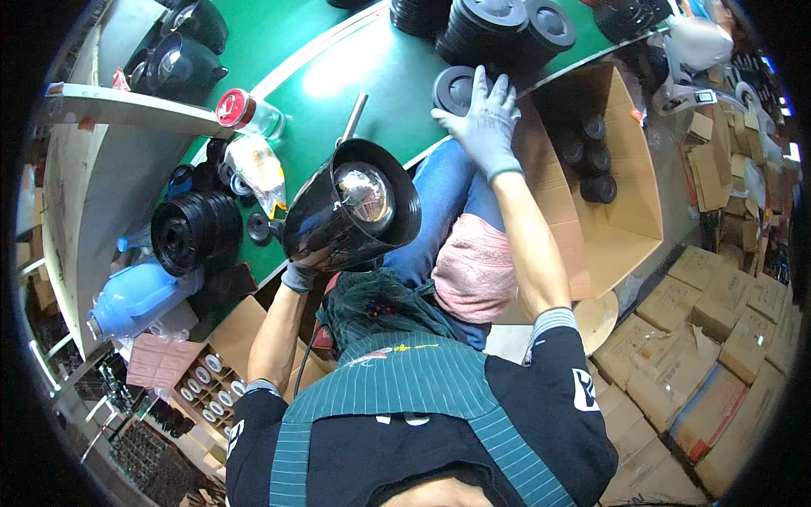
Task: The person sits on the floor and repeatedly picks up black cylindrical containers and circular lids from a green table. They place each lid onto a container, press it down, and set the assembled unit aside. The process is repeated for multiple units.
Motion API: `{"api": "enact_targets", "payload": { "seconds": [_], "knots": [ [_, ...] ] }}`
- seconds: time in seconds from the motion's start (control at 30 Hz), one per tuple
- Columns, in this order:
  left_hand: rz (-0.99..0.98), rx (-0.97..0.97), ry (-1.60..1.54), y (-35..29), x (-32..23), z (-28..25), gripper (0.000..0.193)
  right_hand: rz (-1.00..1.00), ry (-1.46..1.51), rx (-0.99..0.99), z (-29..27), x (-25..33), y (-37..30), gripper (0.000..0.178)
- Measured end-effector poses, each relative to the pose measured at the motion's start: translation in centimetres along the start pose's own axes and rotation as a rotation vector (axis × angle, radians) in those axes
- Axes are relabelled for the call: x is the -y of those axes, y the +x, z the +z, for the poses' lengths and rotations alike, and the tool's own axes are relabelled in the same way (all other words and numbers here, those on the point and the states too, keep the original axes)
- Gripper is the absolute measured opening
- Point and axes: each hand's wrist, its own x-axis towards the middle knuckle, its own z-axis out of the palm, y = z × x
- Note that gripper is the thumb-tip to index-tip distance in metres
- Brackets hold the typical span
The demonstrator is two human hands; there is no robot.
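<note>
- The green bench [321, 76] is ending beneath the right hand [490, 122]; a clumsy push could be sending things over.
- The open carton [629, 226] is standing alongside.
- The black housing [311, 215] is leaning in the grip of the left hand [297, 276]; a loosening hold could be dropping it.
- The black disc [453, 89] is lying near that edge; the right fingers are hovering or resting open around it.

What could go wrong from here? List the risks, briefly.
The black disc at the right hand lies close to the edge of the green table, so a nudge might knock it off. The glossy black flared piece, visibly held only by the left hand, could slip.
</note>
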Motion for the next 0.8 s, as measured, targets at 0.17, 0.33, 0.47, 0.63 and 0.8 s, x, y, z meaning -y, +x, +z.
{"api": "enact_targets", "payload": {
  "seconds": [0.17, 0.33, 0.47, 0.63, 0.8],
  "knots": [
    [0.006, 0.032, 0.034, 0.4, 0.8, 0.3, 0.056, -0.033, 0.15, 0.021, 1.8, -0.4, 1.0, 0.102],
    [-0.053, 0.124, -0.069, 1.0, 4.8, -0.5, 0.053, -0.398, 0.957, 0.17, -6.7, 2.7, -7.1, 0.104],
    [-0.003, 0.253, -0.178, 3.5, 1.6, 1.5, 0.053, -0.489, 1.049, 0.288, -8.5, 3.2, -11.4, 0.117],
    [-0.09, 0.483, -0.441, 3.7, -2.6, 1.8, 0.054, -0.626, 1.048, 0.203, -10.3, 1.2, -13.3, 0.117],
    [-0.338, 0.579, -0.749, 4.4, -5.6, 1.9, 0.056, -0.685, 0.966, 0.139, -12.4, 0.6, -15.4, 0.117]
  ]
}}
